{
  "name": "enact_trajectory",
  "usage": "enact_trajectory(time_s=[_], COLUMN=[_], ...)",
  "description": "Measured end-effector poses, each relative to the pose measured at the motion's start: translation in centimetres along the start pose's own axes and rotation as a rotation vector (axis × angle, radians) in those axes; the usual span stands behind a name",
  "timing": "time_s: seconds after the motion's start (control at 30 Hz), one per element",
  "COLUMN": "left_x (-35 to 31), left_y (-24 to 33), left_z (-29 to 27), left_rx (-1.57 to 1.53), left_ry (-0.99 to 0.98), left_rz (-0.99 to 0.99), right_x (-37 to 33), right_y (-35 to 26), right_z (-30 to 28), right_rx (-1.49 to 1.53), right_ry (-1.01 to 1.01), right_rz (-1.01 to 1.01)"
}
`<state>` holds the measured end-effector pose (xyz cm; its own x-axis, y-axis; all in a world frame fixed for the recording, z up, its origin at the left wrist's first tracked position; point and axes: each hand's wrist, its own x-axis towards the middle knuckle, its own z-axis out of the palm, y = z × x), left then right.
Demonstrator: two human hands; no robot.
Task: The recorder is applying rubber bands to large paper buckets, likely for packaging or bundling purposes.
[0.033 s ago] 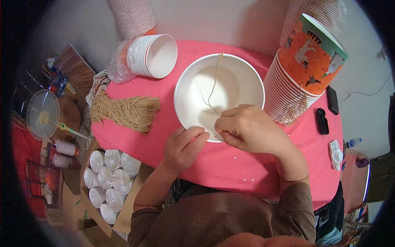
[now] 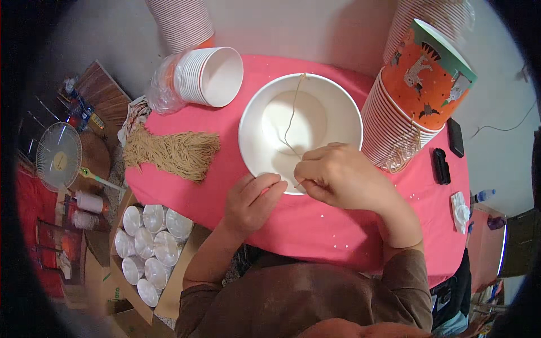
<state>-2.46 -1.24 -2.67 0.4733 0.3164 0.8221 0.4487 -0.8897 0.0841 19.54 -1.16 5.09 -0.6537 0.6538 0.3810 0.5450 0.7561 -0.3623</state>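
A white paper bucket (image 2: 340, 108) stands mouth up on the pink cloth in front of me. Tan string (image 2: 293, 112) runs from its far rim down across the inside to my right hand (image 2: 338, 174). That hand is closed in a pinch on the string over the near rim, and the fingertips are partly hidden. My left hand (image 2: 253, 200) grips the near rim, just left of the right hand, with its thumb out of sight. To the left lies a thick bundle of cut tan strings (image 2: 172, 153).
Nested buckets (image 2: 394, 127) at the right have strings hanging off them, with an orange-and-green printed bucket (image 2: 422, 76) tilted on top. A plastic-wrapped bucket stack (image 2: 194, 79) lies back left. A carton of clear-lidded cups (image 2: 145, 242) sits lower left. Black objects (image 2: 442, 166) and tissue (image 2: 460, 211) lie right.
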Motion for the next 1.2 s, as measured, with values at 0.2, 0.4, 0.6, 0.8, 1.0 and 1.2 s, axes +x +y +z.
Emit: enact_trajectory(time_s=[0.2, 0.4, 0.6, 0.8, 1.0, 1.2], left_x=[-0.2, -0.2, -0.1, 0.6, 1.1, -0.1], left_y=[0.2, 0.3, 0.3, -0.3, -0.1, 0.5], left_z=[0.0, -0.1, -0.1, 0.1, 1.5, 1.8], left_rx=[0.025, 0.033, 0.015, -0.155, -0.344, -0.304], left_ry=[0.008, 0.0, -0.002, -0.08, 0.199, 0.032], left_rz=[0.007, 0.002, 0.006, -0.164, -0.455, -0.486], right_x=[-0.1, -0.1, -0.1, -0.2, 0.4, 0.4], right_y=[0.0, 0.0, -0.1, 1.1, 1.3, 1.3], right_z=[0.1, 0.0, 0.2, 0.3, -0.3, 0.0], right_rx=[-0.007, 0.011, -0.017, 0.078, 0.26, 0.256], right_ry=[-0.03, -0.042, -0.087, -0.14, -0.21, -0.141], right_rz=[0.002, -0.021, -0.015, -0.019, 0.071, 0.092])
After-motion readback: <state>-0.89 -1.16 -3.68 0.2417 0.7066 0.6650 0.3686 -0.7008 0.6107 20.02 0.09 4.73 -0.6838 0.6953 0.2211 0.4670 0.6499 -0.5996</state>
